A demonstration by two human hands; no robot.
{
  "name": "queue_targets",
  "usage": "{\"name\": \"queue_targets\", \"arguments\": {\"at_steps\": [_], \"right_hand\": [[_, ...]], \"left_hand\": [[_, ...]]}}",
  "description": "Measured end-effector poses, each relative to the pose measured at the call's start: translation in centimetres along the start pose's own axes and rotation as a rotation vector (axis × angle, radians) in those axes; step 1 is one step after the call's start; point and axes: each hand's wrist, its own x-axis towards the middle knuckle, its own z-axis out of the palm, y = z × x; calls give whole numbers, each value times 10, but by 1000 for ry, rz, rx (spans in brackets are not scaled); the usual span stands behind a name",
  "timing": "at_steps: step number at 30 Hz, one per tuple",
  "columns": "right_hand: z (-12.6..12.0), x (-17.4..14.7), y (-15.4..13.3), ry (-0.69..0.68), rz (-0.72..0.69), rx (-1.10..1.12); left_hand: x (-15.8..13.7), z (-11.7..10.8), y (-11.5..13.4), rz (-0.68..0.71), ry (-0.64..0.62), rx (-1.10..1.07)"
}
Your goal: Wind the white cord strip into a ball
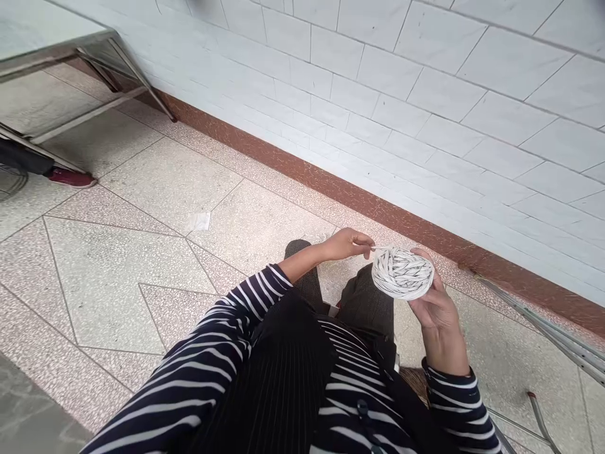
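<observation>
A round ball of white yarn (403, 273), with dark gaps between its wound strands, rests in my right hand (437, 302). The fingers of that hand curl around the ball's right and under side. My left hand (347, 244) is at the ball's upper left, thumb and fingers pinching a strand that runs to the ball. Both hands are above my knees, in front of the dark trousers (366, 302).
A white tiled wall (378, 82) with a brown skirting (283, 157) runs ahead. At the left stand a metal-legged table (89, 126) and another person's red shoe (70, 178). A white scrap (200, 221) lies on the floor. Metal bars (543, 315) are at the right.
</observation>
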Motion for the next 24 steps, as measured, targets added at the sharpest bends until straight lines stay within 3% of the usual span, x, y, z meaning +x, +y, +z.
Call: {"name": "queue_targets", "arguments": {"at_steps": [5, 13, 17, 24], "right_hand": [[-9, -8, 0, 45, -27, -27], [-15, -9, -3, 78, -45, -102], [-14, -12, -10, 91, -113, -121], [8, -7, -35, -68, -208, -247]], "left_hand": [[-4, -6, -4, -25, 37, 175], [-16, -21, -13, -130, -63, 12], [-19, -24, -31, -208, -16, 6], [0, -13, -52, -204, 52, 41]]}}
